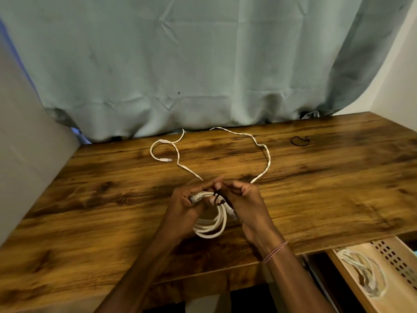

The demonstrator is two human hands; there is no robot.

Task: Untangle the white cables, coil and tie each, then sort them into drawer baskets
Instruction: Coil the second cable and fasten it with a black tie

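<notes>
Grip: a black tie (218, 198) is pinched between the thumb and fingertips of the right hand (247, 199), at the top of a coiled cable (211, 224).
Tie: it is looped against the upper strands; whether it goes fully round them cannot be told.
Left hand: the coil's upper left is gripped by the left hand (188, 201), fingers curled round the strands, with a plug (193, 198) seen beside the thumb.
Coil: several white loops are held just over the table (90, 199), near its front middle, hanging between the two wrists.
Wrist: a red-and-white thread (274, 251) is worn on the right wrist.
Loose cable: a flat white loose cable (267, 155) is spread on the table behind the hands, in two runs that both reach the hem of the curtain (180, 64); one end lies left of centre.
Spare tie: a second black band (299, 141) is left on the table at the far right, well apart from the hands.
Basket: a basket (393, 259) with a slotted wall is seen below the table's front edge at the right, and a second coil (365, 275) lies inside it.
</notes>
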